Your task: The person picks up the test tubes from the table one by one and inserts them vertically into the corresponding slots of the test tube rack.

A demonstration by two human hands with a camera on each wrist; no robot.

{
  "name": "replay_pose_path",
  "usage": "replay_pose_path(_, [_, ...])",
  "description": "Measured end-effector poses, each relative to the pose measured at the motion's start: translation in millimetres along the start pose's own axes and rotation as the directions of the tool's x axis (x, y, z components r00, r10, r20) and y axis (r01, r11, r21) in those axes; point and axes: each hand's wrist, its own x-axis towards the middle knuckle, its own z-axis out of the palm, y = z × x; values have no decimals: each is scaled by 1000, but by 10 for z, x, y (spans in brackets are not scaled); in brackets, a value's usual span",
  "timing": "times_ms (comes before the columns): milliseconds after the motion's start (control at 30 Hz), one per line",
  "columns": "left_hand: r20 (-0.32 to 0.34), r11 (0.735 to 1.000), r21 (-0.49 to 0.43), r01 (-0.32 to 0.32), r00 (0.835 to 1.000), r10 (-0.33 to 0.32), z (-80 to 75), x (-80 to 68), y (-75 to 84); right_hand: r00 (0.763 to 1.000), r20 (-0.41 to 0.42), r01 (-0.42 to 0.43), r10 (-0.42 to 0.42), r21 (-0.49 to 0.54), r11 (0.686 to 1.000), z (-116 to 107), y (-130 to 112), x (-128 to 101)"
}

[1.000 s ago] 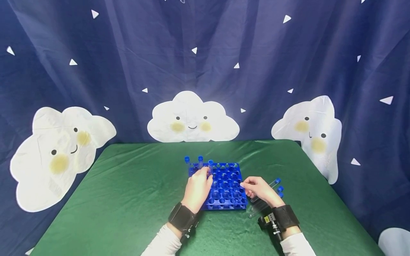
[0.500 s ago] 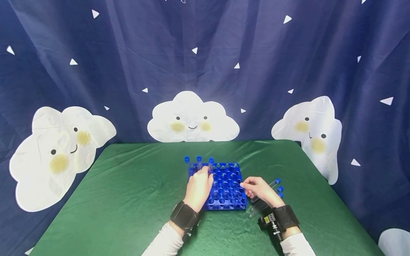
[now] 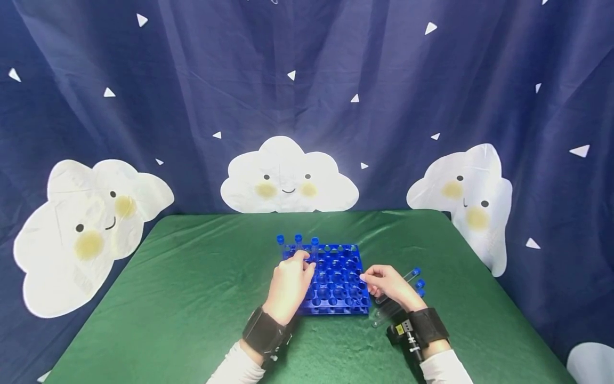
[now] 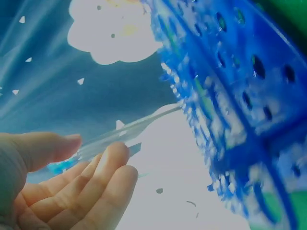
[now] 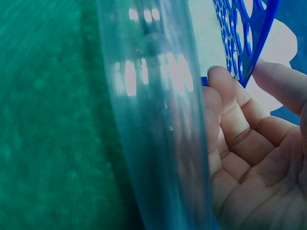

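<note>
Left grip: the left hand (image 3: 290, 282) lies over the near-left part of the blue rack (image 3: 336, 277), fingers relaxed and loosely bent, holding nothing — in the left wrist view a clear tube (image 4: 127, 134) stands just past the fingertips (image 4: 115, 153).
Right grip: the right hand (image 3: 390, 285) pinches the rack's right edge between thumb and curled fingers (image 5: 230, 103).
Tubes: three blue-capped tubes (image 3: 297, 241) stand upright in the rack's far-left row; loose tubes (image 3: 413, 280) lie on the cloth just right of the right hand, one close along its palm (image 5: 158, 120).
Table: green cloth (image 3: 192, 298), rack near the middle.
Room: dark blue curtain (image 3: 307, 80) with white clouds and triangles behind.
Change: the left hand has drawn back toward the person — half a second ago its fingers were up at the third tube; the right hand has stayed put.
</note>
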Motion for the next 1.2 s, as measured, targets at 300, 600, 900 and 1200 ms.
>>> replay_pose_path(300, [50,1000,5,21,999,-21,-200,-144,-326,1000,-1,7,-7,-6,1000,3,-6,7])
replay_pose_path(600, [161,987,1,159,974,-157,-126,-338,-689,1000,3,12,-12,-1,1000,-8,-32,-14])
replay_pose_path(900, [419,881,-242,407,863,-283,-52,-375,-896,1000,-9,4,-5,-10,1000,3,-39,-21])
replay_pose_path(1200, [667,508,-545,666,712,-218,83,-416,-1137,1000,-11,-1,0,-9,1000,7,-41,-19])
